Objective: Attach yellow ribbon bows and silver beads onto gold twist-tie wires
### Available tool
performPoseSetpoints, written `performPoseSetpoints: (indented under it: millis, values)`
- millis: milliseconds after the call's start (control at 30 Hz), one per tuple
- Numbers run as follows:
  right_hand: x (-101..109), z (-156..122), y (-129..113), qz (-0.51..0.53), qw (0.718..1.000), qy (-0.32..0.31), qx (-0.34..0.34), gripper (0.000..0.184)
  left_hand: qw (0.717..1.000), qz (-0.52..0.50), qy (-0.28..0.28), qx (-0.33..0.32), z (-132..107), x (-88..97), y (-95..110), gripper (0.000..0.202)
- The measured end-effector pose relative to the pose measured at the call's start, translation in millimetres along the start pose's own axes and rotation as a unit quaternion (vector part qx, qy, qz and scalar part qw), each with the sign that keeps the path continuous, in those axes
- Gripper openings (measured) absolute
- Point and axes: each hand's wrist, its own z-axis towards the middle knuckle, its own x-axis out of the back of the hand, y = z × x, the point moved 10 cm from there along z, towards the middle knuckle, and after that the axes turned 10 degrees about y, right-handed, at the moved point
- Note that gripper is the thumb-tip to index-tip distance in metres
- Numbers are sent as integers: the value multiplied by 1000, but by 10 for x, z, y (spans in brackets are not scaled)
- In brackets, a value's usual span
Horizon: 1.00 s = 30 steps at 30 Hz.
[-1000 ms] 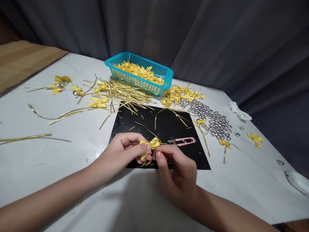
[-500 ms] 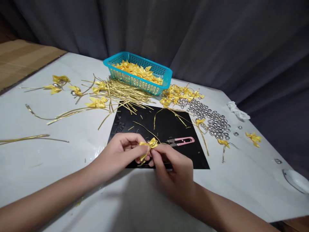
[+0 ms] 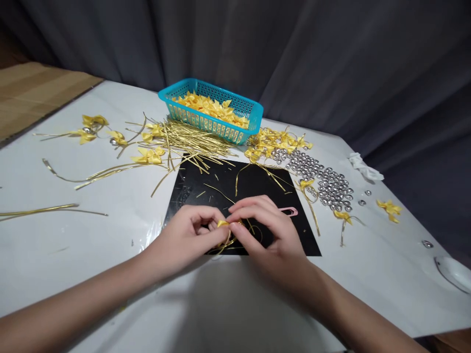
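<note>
Over the black mat (image 3: 309, 245), my left hand (image 3: 195, 225) is closed, pinching a small yellow ribbon bow (image 3: 222, 223) between thumb and fingers. My right hand (image 3: 272, 225) meets it from the right, its thumb and fingertips pressed at the bow's right side. Most of the bow is hidden by the fingers. Thin gold cord (image 3: 225, 245) curls out below the fingertips. Behind my right hand the pink handle of thread snips (image 3: 290, 211) shows; their blades are covered by the hand.
A turquoise basket (image 3: 211, 119) of yellow bows stands at the back. Gold cords (image 3: 195, 139) lie in front of it. To the right are silver beads (image 3: 333, 189) and finished-looking bows with cords (image 3: 275, 142). A white object (image 3: 454, 274) sits at the right edge.
My right hand has turned and spread over the bow, with its fingers now reaching higher and covering the snips' blades. The bow is more hidden between both hands.
</note>
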Motion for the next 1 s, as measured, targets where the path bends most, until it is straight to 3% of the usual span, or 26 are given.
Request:
performPoseSetpoints:
  millis: [100, 200, 500, 600, 733, 833, 900, 1000]
  values:
    - [-95, -21, 56, 37, 998, -48, -35, 8, 1000, 15, -6, -5, -3, -17, 14, 23]
    - [-105, -26, 71, 62, 995, -54, -53, 9, 1000, 21, -9, -7, -7, -24, 29, 23]
    - [121, -15, 241, 181, 964, 65, -183, 6, 999, 31, -13, 10, -24, -42, -15, 21]
    - [197, -20, 308, 227, 945, 103, -214, 7, 999, 46, 2, 9, 1, -11, -22, 22]
    - [179, -6, 390, 327, 896, 93, -284, 9, 999, 51, 5, 18, 23, -4, -38, 23]
    - [271, -18, 469, 342, 866, 103, -350, 10, 999, 47, 11, 20, 29, 13, -47, 24]
    - [395, -22, 509, 296, 875, 98, -370, 10, 999, 43, 14, 20, 32, 26, -58, 23]
    - [588, 38, 475, 204, 917, 62, -337, 11, 999, 42, 12, 18, 35, 37, -79, 23]
